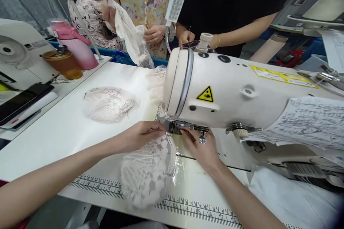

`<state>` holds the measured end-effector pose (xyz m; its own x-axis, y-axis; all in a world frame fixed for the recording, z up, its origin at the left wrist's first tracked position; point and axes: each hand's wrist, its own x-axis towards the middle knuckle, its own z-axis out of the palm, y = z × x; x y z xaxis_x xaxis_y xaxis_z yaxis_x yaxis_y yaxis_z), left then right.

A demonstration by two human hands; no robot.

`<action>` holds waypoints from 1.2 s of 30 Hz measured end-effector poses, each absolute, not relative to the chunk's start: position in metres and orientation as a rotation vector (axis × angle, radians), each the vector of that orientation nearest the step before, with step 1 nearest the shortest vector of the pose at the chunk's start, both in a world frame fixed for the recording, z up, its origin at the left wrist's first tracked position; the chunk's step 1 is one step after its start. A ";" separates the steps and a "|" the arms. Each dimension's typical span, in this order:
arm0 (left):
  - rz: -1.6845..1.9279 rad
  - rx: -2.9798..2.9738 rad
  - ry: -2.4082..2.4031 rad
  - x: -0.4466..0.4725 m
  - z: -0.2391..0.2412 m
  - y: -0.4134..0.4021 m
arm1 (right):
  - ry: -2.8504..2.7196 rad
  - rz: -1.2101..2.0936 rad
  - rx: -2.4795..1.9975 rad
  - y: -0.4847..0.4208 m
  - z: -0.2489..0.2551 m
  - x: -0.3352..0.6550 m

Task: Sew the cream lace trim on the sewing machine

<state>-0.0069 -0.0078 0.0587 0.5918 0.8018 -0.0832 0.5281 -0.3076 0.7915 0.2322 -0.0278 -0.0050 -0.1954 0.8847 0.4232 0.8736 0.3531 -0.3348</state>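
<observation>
A white lace piece is pinched at its top edge by the thumb and fingers of the left hand. It is spread on the white table, just in front of the sewing machine, and part of the ruler strip is covered by it. The right hand is held by the metal foot; whether anything is pinched there cannot be told. Another lace piece is seen farther back, to the left.

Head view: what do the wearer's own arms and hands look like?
The left hand and right hand wear no gloves; the left forearm and right forearm show no sleeve, watch or bracelet. Partly hidden fingers leave rings uncertain.
</observation>
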 end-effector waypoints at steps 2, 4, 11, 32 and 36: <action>0.431 2.303 1.201 -0.004 0.043 -0.001 | -2.069 -0.025 -1.562 -0.028 -0.008 0.233; 0.541 2.652 1.288 -0.002 0.035 -0.003 | -2.080 -0.063 -1.570 -0.030 -0.010 0.232; 0.624 3.086 0.874 0.011 0.020 -0.035 | -2.269 -0.011 -1.331 -0.041 -0.001 0.224; 0.443 2.529 1.387 0.000 0.010 -0.010 | -1.895 0.670 -1.500 -0.039 0.001 0.224; 0.654 2.795 1.338 0.002 0.020 -0.014 | -2.212 0.064 -1.417 -0.041 0.001 0.230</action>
<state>0.0022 -0.0138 0.0204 0.5580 0.7401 0.3754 0.7507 -0.6430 0.1517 0.2298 -0.0408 0.0009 -0.3265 0.8612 0.3894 0.8374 0.4547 -0.3033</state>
